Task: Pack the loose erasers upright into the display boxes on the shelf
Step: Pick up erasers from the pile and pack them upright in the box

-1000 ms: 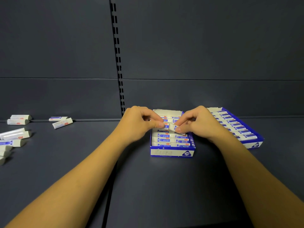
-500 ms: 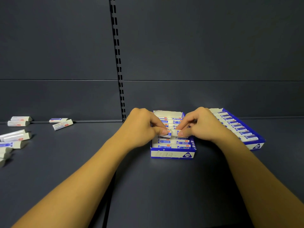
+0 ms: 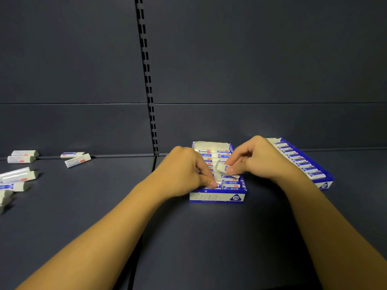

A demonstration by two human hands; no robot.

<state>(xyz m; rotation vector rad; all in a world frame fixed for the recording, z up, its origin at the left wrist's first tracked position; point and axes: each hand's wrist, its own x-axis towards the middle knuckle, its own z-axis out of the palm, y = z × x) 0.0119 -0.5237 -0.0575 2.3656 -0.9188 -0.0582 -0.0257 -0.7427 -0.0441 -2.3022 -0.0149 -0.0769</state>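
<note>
Two boxes: a blue-and-white cardboard display box marked 2B sits at the middle of the dark grey shelf; a second blue-and-white display box, filled with a row of erasers, lies just beside it at 3 o'clock, angled.
Held eraser: a white block eraser with a blue paper sleeve, tilted above the centre box's rows.
Right hand: fingers curled, thumb and fingertips pinching the held eraser's right end.
Left hand: fingers curled down into the centre box, thumb tip pressing on the packed erasers near the front wall; whether it holds one, cannot tell.
Loose erasers: scattered flat at 9 o'clock, well apart from both boxes.
Backdrop: slotted black upright at 12 o'clock.
</note>
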